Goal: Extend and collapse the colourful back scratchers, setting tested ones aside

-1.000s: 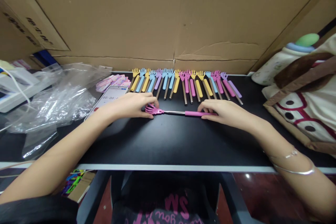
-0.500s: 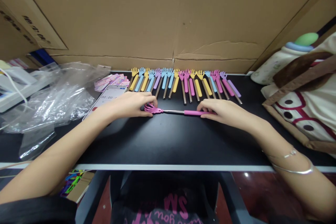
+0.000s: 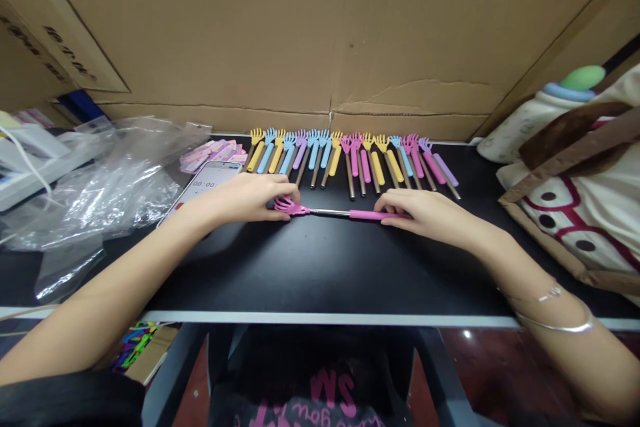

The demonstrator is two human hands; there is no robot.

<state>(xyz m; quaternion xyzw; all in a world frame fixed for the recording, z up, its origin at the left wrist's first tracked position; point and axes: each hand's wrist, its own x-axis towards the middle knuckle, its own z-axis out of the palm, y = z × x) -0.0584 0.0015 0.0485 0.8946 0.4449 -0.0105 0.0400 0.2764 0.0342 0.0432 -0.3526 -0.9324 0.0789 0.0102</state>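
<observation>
A pink back scratcher (image 3: 330,213) lies crosswise on the black table (image 3: 320,273), its thin metal shaft drawn out between the two hands; its claw head sits pinched between the thumb and fingertips of the left hand (image 3: 245,199), and its pink handle is clasped under the curled fingers of the right hand (image 3: 430,213); both forearms reach forward from the near edge, palms down, wrists low over the tabletop; just beyond the knuckles runs a row of coloured scratchers (image 3: 350,159); a phone (image 3: 207,183) lies beside the left wrist.
</observation>
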